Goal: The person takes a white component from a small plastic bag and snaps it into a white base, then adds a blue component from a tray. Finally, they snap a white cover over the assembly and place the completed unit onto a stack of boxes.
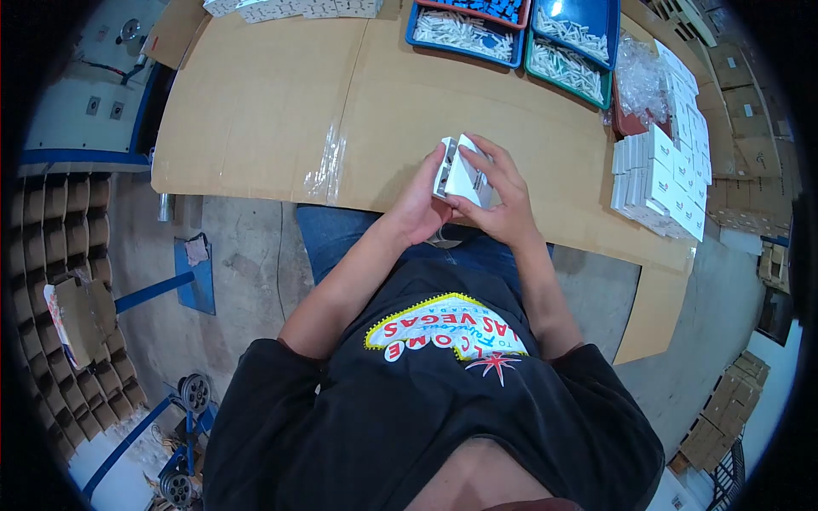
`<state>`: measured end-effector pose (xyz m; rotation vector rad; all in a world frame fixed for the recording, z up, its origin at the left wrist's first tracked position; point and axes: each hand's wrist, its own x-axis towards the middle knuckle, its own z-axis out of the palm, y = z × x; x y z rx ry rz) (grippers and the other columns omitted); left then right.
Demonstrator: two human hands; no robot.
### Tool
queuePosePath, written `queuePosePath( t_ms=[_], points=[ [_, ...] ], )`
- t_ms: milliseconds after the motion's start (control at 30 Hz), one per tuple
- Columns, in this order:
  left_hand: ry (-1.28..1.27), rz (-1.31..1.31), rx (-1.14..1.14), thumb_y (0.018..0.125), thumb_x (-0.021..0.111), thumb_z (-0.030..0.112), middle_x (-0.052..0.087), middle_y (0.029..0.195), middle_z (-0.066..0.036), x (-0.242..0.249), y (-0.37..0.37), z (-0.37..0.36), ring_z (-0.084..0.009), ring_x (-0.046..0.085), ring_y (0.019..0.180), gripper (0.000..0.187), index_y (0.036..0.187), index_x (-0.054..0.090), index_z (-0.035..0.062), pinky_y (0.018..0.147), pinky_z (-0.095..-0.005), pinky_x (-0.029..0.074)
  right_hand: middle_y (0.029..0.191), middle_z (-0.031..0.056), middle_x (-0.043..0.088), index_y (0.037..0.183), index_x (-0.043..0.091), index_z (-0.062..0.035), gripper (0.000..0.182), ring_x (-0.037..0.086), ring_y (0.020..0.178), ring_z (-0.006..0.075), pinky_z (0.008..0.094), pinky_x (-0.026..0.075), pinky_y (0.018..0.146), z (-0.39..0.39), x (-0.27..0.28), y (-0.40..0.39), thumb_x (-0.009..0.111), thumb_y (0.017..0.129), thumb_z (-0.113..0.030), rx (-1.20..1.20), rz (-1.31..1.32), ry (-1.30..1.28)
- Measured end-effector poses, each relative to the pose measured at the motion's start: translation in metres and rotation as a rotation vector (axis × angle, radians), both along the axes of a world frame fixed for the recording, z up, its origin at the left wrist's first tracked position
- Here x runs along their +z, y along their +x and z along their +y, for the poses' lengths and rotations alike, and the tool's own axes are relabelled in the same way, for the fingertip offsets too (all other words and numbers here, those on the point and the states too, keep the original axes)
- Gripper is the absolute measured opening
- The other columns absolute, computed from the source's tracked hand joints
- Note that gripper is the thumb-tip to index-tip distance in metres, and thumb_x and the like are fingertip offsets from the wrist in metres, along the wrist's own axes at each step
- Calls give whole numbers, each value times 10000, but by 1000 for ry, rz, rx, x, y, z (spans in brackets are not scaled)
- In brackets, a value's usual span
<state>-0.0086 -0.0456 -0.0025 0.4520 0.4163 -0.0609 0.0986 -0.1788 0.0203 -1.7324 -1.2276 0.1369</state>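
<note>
Above the near edge of the cardboard-covered table (256, 111), both my hands are around a small white box (466, 180). My left hand (417, 204) grips its left side, where a greyish inner part with dark spots shows. On the other side, my right hand (503, 196) has its fingers over the top and its thumb along the near edge. The box is tilted, and its flap or lid seems to stand apart from the body. What lies inside cannot be made out clearly.
Trays of small white pieces (464, 38) and a tray of blue pieces (490, 8) stand at the back. At right are stacked white boxes (660, 183) and a clear plastic bag (641, 77). More white boxes (311, 8) sit at the far left edge.
</note>
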Motion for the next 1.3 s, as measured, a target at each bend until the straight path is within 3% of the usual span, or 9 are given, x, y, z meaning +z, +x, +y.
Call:
queuePosePath(
  t_ms=[167,400,700,800,967,1300],
  points=[
    [59,71,25,1048,342,647,649,1219,-75,8,2,-2,-204,666,1072,625,1417,505,170,849,-361,569,1422,170,572,1329,682,-110,641,577,1273,348,431,490,1041,3,1,-2,888,736,-241,37,-76,18],
    [89,75,19,1042,346,657,648,1225,-78,4,3,-3,-211,668,1081,638,1429,494,172,859,-362,572,1454,194,551,1352,660,-83,652,554,1312,352,430,464,1067,2,-1,-2,875,758,-247,56,-90,-10],
    [84,72,31,1050,390,612,658,1256,-60,5,2,-3,-207,664,1126,590,1420,517,171,903,-359,563,1423,171,568,1340,682,-132,647,575,1273,357,437,492,1040,4,-3,-3,887,741,-258,42,-98,-1],
    [99,72,26,1061,338,616,644,1261,-78,4,3,-4,-216,662,1109,611,1447,472,161,911,-384,559,1416,172,572,1340,682,-128,645,577,1269,359,438,492,1041,4,-3,-2,885,741,-256,46,-104,-7],
    [142,87,29,1053,293,648,629,1307,-84,5,2,-6,-233,643,1165,663,1452,481,154,929,-404,549,1456,176,556,1359,668,-130,669,550,1321,359,443,468,1068,4,-9,-1,879,742,-275,56,-133,-9],
    [198,133,48,1055,337,624,634,1260,-85,8,0,-3,-234,650,1129,623,1440,484,157,902,-404,550,1531,124,513,1398,635,-122,669,508,1375,353,439,402,1132,6,-11,2,845,782,-273,115,-127,-21]
  ],
)
